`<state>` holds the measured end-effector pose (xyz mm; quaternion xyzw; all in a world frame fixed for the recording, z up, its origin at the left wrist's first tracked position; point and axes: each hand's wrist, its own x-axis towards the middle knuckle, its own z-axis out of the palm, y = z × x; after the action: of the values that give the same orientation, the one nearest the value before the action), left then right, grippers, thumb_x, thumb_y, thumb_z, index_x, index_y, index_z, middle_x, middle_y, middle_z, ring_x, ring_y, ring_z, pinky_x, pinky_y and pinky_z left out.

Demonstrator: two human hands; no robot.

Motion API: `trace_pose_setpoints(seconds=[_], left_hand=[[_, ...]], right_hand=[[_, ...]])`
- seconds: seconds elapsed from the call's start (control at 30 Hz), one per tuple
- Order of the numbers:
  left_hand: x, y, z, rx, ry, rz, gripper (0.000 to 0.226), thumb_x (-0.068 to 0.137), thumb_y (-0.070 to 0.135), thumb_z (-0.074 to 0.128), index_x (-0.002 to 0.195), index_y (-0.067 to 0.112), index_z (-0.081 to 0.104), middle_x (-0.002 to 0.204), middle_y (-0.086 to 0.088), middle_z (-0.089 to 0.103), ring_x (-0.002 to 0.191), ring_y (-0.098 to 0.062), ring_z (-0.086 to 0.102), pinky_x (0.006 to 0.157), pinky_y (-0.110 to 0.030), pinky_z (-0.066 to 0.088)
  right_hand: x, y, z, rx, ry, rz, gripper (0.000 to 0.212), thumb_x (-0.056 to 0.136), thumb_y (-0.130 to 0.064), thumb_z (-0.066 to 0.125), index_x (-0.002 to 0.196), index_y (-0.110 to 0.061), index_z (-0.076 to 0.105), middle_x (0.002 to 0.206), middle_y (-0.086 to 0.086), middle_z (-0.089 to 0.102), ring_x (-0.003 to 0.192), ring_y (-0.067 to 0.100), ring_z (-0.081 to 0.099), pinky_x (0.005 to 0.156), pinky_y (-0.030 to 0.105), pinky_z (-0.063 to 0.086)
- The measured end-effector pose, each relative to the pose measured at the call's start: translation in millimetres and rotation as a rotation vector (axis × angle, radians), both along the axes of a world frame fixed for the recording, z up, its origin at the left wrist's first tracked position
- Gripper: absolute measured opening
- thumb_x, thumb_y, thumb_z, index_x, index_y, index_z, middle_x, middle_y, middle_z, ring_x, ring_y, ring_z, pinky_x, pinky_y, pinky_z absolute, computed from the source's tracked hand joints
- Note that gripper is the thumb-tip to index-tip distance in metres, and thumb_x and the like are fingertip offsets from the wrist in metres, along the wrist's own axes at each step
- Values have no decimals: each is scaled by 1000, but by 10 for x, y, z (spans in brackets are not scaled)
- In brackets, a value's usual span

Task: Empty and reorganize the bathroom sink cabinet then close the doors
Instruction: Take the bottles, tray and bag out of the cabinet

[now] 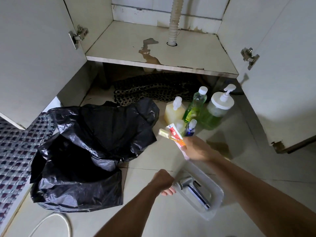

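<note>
The left hand (163, 179) grips the rim of a clear tray (214, 208) on the floor; the right hand (194, 148) pinches several tubes (175, 135) above it. The cabinet shelf (130, 43) stands bare. A loose pinch could drop tubes among the bottles (196, 106), toppling them.

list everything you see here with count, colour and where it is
cabinet: 1, white, top, both doors open, shelf bare and stained
drain hose: 1, white, through the shelf
bin bag: 1, black, floor at left
pump bottles: 2, one yellowish, one green, floor at right
capped bottle: 1, green, between them
small bottle: 1, blue, in front
mats: 2, dark patterned, under the cabinet and far left
tray: 1, clear, holds metal pieces
tubes: several, red, orange and yellow, in right hand
left hand: grips the tray's edge
right hand: holds the tubes
</note>
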<state>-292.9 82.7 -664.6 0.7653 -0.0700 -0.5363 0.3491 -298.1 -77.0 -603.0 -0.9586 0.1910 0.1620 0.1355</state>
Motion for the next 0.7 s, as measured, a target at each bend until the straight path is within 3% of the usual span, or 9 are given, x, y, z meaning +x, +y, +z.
trace_pose_setpoints(seconds=[0.1, 0.17, 0.23, 0.33, 0.43, 0.53, 0.6, 0.7], left_hand=[[-5, -17, 12, 15, 33, -16, 29, 88, 7, 39, 66, 7, 59, 89, -17, 71, 55, -13, 61, 52, -18, 44], [-17, -15, 20, 27, 54, -1, 28, 86, 6, 40, 67, 7, 60, 78, -12, 68, 56, -15, 61, 60, -21, 45], [-34, -14, 28, 40, 59, 21, 30, 86, 6, 38, 66, 7, 61, 71, -9, 67, 57, -16, 62, 64, -24, 47], [-72, -20, 46, 51, 54, 29, 32, 87, 5, 34, 68, 6, 60, 71, -8, 67, 59, -16, 62, 66, -24, 47], [-99, -21, 79, 50, 44, 44, 30, 87, 5, 32, 69, 6, 57, 71, -9, 66, 59, -17, 61, 65, -25, 46], [-104, -18, 84, 54, 36, 44, 32, 87, 7, 33, 68, 6, 59, 71, -9, 67, 57, -16, 61, 65, -24, 45], [-97, -26, 70, 53, 28, 39, 33, 85, 7, 34, 71, 5, 64, 73, -10, 68, 56, -16, 62, 63, -23, 46], [-94, -42, 59, 60, 26, 34, 33, 84, 7, 34, 72, 5, 66, 72, -10, 69, 56, -16, 62, 63, -23, 47]], right_hand=[[-219, -96, 203, 71, 366, 132, 19, 85, -23, 58, 69, -13, 57, 65, 3, 61, 59, 15, 60, 54, 20, 47], [-386, -116, 251, 56, 566, 174, 23, 88, -24, 60, 68, -14, 55, 59, -3, 45, 51, 7, 42, 47, 15, 32], [-570, -158, 182, 59, 640, 154, 19, 81, -29, 67, 75, -12, 62, 58, -3, 45, 50, 9, 41, 51, 22, 32], [-772, -173, 1, 25, 663, 116, 26, 71, -37, 72, 71, -16, 57, 61, -2, 51, 57, 17, 47, 57, 26, 35], [-837, -105, -42, -41, 672, 157, 28, 76, -29, 71, 65, -18, 49, 60, -2, 49, 56, 17, 48, 52, 23, 33], [-800, -91, 63, -61, 589, 154, 16, 80, -27, 70, 80, -18, 57, 61, -3, 50, 58, 15, 49, 50, 20, 33], [-760, -147, 103, 14, 522, 113, 15, 80, -24, 69, 91, -13, 66, 71, 2, 62, 62, 16, 54, 57, 22, 41], [-750, -251, 124, 161, 435, 63, 13, 81, -19, 58, 85, -13, 69, 72, 5, 65, 51, 10, 50, 53, 21, 39]])
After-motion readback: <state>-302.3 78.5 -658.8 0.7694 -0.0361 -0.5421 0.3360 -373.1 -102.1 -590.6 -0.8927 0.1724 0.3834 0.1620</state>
